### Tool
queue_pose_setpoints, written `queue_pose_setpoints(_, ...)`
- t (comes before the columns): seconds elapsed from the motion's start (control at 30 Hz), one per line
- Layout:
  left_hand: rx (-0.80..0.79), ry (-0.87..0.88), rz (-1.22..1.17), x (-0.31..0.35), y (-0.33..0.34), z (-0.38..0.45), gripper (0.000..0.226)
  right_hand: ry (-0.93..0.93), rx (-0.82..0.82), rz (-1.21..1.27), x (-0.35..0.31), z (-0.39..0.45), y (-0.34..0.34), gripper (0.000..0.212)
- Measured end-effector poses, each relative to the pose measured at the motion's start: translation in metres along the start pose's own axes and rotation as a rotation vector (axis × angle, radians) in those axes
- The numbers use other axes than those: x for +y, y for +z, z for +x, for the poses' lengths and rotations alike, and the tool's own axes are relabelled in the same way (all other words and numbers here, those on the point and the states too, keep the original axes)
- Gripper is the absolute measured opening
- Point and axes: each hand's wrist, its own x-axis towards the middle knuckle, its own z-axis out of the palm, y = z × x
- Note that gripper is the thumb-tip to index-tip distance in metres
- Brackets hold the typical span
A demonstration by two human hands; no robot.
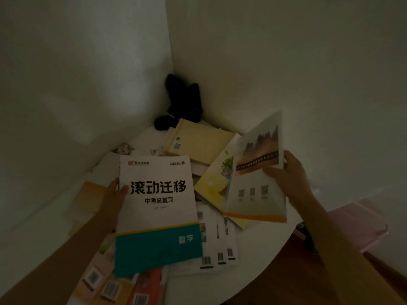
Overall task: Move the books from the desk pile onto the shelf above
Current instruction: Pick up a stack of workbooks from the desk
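My left hand (115, 194) grips the left edge of a white book with black characters and a teal bottom band (157, 214), lifted above the pile. My right hand (290, 175) pinches the right edge of a thin book with a mountain picture and an orange strip (256, 172), tilted up off the desk. Under them, several books lie scattered on the white desk (259, 256): a pale yellow one (198, 139), a yellow-green one (214, 183), white ones with barcodes (217, 238) and orange and pink ones (132, 289) at the front. No shelf is in view.
A black object (182, 100) sits in the corner where the two white walls meet. A pink item (361, 225) lies to the right beyond the desk's curved edge, above a brown floor (385, 274). The light is dim.
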Motion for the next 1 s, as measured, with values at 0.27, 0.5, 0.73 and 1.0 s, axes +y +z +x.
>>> queue_pose_setpoints(0.27, -0.098, -0.134, -0.174, -0.021, -0.029, -0.019, 0.033, -0.138, -0.409, -0.566, -0.032, -0.091, 0.197, 0.022)
queue_pose_setpoints(0.5, -0.173, -0.099, -0.165, -0.025, -0.03, -0.02, 0.059, -0.172, -0.708, -0.449, -0.004, -0.144, 0.274, 0.041)
queue_pose_setpoints(0.73, -0.098, 0.032, 0.119, -0.048, -0.03, -0.01, 0.068, 0.342, 0.507, -0.298, 0.06, -0.051, 0.13, 0.053)
queue_pose_setpoints(1.0, -0.066, 0.041, 0.174, -0.047, -0.024, -0.009, 0.067, 0.777, 0.132, 0.577, 0.1, -0.017, 0.093, 0.058)
